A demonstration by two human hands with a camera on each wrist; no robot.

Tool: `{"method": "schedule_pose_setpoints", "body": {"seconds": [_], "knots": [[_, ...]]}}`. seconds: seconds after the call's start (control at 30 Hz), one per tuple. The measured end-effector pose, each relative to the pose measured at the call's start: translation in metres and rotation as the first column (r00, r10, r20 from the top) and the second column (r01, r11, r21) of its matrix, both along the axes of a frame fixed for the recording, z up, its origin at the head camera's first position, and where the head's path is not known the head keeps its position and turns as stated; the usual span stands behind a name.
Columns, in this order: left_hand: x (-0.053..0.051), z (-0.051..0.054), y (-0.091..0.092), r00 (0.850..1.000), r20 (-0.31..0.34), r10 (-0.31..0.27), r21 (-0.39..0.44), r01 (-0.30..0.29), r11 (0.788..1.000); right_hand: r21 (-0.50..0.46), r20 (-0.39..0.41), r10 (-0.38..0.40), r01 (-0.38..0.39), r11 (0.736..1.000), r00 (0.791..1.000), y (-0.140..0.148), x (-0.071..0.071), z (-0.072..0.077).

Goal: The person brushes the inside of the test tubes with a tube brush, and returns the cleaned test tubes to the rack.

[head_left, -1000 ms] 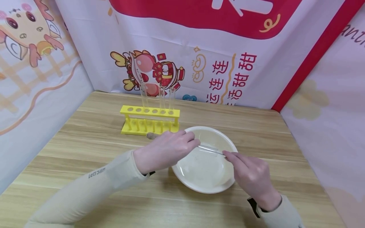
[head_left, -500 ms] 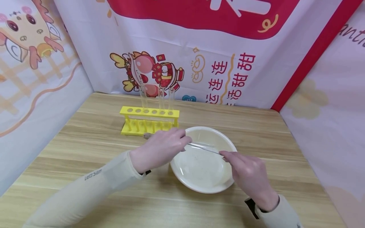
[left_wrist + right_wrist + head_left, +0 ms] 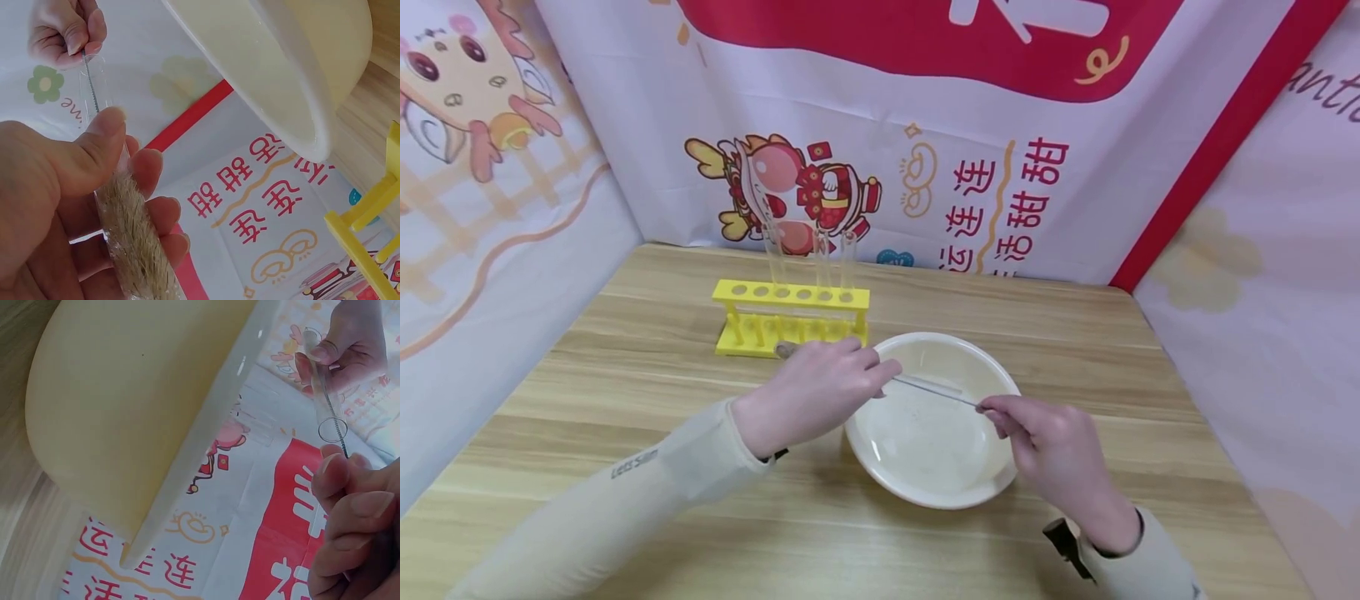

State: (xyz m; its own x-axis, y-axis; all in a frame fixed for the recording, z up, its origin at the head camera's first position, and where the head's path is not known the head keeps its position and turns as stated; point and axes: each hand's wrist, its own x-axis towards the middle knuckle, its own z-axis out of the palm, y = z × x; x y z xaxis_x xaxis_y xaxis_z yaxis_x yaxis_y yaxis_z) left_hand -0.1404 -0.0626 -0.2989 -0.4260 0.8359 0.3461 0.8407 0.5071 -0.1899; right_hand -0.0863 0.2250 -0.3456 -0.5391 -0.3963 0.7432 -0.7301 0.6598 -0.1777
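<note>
Glass tube [image 3: 324, 403] in left hand [image 3: 820, 387], brush [image 3: 134, 234] inside

The brush [image 3: 134, 234] has tan-brown bristles and a dark grey stem with a fine twisted pattern; the tube [image 3: 322, 403] around it is clear, as are the rack tubes [image 3: 847, 262]. The rack [image 3: 792, 295] is plain bright yellow, the bowl [image 3: 940, 502] cream with a white rim. The table [image 3: 880, 554] shows light brown wood grain with darker streaks. Both sleeves [image 3: 625, 492] are pale cream, the left one dark-lettered; the strap [image 3: 1067, 546] is black. The back cloth [image 3: 820, 92] is white with a large red patch, red characters [image 3: 972, 221], a teal heart [image 3: 895, 258] and a red, pink and yellow dragon [image 3: 790, 196]. The left cloth [image 3: 542, 296] is white with peach checks.
</note>
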Motion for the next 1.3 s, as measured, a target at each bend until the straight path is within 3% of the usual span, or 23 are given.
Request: {"method": "schedule_pose_setpoints", "body": {"seconds": [0.3, 0.47, 0.6, 0.9, 1.3], "knots": [[-0.002, 0.000, 0.000, 1.000, -0.015, 0.003, 0.023, -0.002, 1.000, -0.070, 0.197, 0.029, -0.015, 0.997, 0.980, 0.000, 0.002, 0.005], [-0.002, 0.000, 0.001, 0.999, -0.036, -0.017, 0.043, 0.018, 0.999, -0.145, 0.363, 0.068, -0.016, 0.989, 0.929, 0.004, 0.005, 0.008], [-0.003, -0.001, 0.001, 0.998, -0.053, -0.033, 0.067, 0.036, 0.997, -0.165, 0.447, 0.076, -0.001, 0.986, 0.891, 0.006, 0.007, 0.010], [-0.005, 0.000, 0.000, 0.998, -0.049, -0.046, 0.102, 0.050, 0.993, -0.199, 0.552, 0.095, 0.021, 0.980, 0.828, 0.010, 0.009, 0.016], [-0.006, 0.002, -0.003, 0.997, -0.062, -0.047, 0.108, 0.054, 0.993, -0.226, 0.621, 0.129, 0.020, 0.974, 0.773, 0.017, 0.010, 0.020]]}}
